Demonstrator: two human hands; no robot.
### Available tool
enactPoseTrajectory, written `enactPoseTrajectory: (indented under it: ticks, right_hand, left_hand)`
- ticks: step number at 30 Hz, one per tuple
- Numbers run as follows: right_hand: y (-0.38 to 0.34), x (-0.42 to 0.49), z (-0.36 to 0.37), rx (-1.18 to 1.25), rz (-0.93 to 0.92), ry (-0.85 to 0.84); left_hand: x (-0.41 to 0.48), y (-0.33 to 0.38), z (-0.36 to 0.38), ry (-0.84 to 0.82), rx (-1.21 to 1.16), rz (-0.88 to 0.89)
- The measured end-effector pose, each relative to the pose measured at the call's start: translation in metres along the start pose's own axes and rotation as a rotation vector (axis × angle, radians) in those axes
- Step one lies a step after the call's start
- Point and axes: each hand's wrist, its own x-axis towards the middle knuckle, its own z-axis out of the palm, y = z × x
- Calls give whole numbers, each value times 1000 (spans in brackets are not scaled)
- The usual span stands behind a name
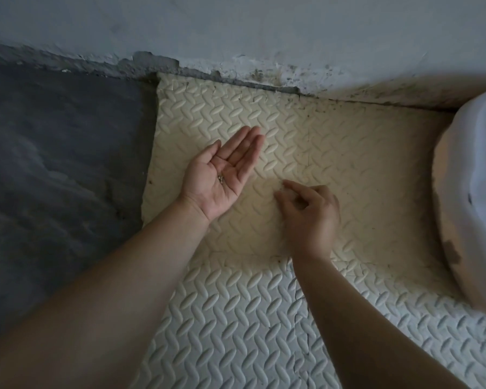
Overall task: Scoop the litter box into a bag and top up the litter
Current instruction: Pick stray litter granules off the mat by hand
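Observation:
My left hand is held palm up over a cream foam mat, fingers straight, with a few small dark litter grains lying in the palm. My right hand hovers just right of it, palm down, thumb and forefinger brought together as if pinching something tiny from the mat; what it pinches is too small to make out. At the right edge a white plastic object, blurred and soiled with a brown smear, stands on the mat; I cannot tell if it is the litter box.
A second, whiter foam mat adjoins the cream one toward me. Bare dark grey concrete floor lies to the left. A pale wall with crumbling, stained plaster runs along the far side of the mats.

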Motion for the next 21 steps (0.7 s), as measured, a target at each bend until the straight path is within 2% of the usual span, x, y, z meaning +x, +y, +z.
enactPoseTrajectory:
  ticks: [9, 18, 21]
  right_hand:
    - [-5, 5, 10, -23, 50, 68]
    - [-5, 17, 7, -362, -161, -97]
    - [-3, 18, 2, -386, -194, -104]
  left_hand:
    - [3, -1, 2, 34, -1, 18]
    - [4, -12, 10, 153, 92, 72]
    - [0, -17, 10, 175, 93, 64]
